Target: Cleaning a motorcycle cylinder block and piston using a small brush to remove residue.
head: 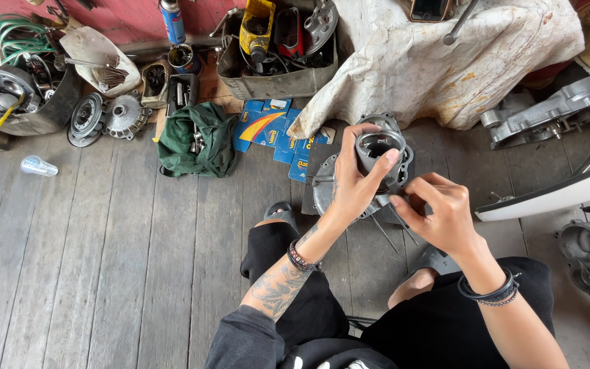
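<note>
Fingers (377, 167) grip cylinder (379, 147) above plank floor (104, 239).

Dull silver-grey round metal engine cylinder (379, 152), same grey as the finned casing (329, 188) below. Crumpled dark green cloth (196, 140). Flat blue cardboard packets (268, 127) w/ yellow-red swoosh. Weathered grey wooden plank floor (104, 239). Stained cream-white tarp (445, 61), rust-orange blotches. Black shorts (445, 321).

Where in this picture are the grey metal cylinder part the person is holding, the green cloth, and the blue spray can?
Grey metal cylinder (379, 147): head view, on its round upper rim.
Green cloth (196, 140): head view, middle of the crumpled bundle.
Blue spray can (172, 22): head view, on its body.
</note>
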